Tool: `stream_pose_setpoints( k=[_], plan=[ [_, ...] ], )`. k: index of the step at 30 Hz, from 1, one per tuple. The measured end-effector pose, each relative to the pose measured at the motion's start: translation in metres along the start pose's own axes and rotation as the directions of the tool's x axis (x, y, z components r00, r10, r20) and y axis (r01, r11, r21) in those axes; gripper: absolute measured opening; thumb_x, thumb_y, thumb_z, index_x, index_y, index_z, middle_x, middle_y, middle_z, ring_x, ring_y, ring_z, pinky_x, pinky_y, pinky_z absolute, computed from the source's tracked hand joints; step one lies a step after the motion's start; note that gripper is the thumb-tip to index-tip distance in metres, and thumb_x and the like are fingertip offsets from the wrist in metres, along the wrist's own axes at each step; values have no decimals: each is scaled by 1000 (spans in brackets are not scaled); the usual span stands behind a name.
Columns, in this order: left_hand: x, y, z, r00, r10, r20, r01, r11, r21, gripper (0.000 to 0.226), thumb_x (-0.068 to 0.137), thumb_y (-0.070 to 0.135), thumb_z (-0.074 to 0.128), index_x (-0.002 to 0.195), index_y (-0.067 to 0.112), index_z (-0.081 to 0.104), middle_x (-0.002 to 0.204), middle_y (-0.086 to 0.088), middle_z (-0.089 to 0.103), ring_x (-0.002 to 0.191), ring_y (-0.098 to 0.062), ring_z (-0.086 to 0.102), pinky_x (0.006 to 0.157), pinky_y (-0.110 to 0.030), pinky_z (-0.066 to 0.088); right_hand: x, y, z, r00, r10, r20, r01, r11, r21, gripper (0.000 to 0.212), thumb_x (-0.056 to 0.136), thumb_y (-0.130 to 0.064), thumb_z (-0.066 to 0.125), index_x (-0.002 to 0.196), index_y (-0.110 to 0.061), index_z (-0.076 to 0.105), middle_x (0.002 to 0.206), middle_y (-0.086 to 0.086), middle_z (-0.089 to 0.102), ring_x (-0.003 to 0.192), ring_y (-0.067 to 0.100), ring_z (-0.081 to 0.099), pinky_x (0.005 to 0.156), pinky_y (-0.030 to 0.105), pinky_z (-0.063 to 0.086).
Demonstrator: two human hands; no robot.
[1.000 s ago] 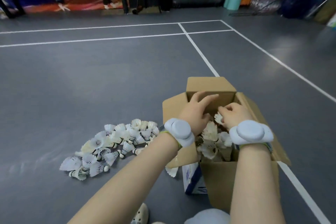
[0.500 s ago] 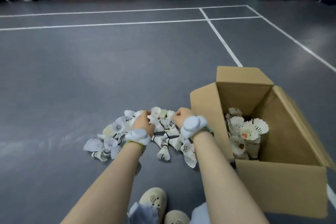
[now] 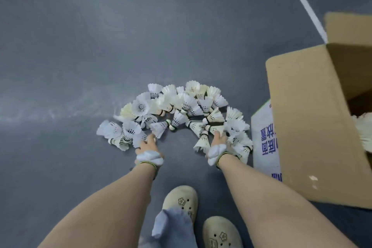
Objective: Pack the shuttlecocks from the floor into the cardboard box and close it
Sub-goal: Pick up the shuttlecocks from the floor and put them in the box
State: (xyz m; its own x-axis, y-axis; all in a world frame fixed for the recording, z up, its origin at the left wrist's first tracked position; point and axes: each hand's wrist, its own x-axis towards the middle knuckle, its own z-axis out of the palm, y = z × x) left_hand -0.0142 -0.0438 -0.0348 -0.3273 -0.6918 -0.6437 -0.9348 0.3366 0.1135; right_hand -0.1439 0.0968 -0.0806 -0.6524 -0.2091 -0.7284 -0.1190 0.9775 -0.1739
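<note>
Shuttlecocks on floor, box open at right

Shuttlecocks (image 3: 181,110) lie in an arc-shaped heap on grey floor (image 3: 80,46), approx. centre of view. Left hand (image 3: 146,143) reaches into heap's left end, fingers touching feathers; grip not discernible. Right hand (image 3: 218,139) at heap's right end among shuttlecocks; fingers hidden, cannot tell if holding any. Both wrists carry white bands. Cardboard box (image 3: 314,127) stands just right of heap, flaps up, more shuttlecocks visible inside. Pale clogs (image 3: 181,201) near bottom edge.
</note>
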Motion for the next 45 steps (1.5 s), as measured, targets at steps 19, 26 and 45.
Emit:
stream_pose_setpoints(
  k=[19,26,45],
  plan=[
    [101,-12,11,946,-112,-305,35,968,-250,103,76,25,73,147,39,0,157,1,0,133,-40,31,107,-48,31,81,-15,18,951,-74,-299,116,985,125,54,85,-9,47,131,-38,48,135,9,43,122,31,44,93,39,39],
    [119,-36,14,958,-63,-281,-34,943,-330,85,72,13,72,142,34,27,150,2,21,123,-21,51,85,-26,36,90,-17,12,967,-95,-238,159,951,266,55,86,-10,48,136,-34,47,139,10,42,118,32,52,91,35,45],
    [128,-9,26,984,-23,-177,-28,960,-279,68,72,6,64,132,19,36,134,-7,39,107,-20,55,73,-24,34,69,-51,0,978,-206,-31,208,950,232,29,92,-18,46,64,-18,50,90,4,46,82,22,41,45,16,22]
  ],
)
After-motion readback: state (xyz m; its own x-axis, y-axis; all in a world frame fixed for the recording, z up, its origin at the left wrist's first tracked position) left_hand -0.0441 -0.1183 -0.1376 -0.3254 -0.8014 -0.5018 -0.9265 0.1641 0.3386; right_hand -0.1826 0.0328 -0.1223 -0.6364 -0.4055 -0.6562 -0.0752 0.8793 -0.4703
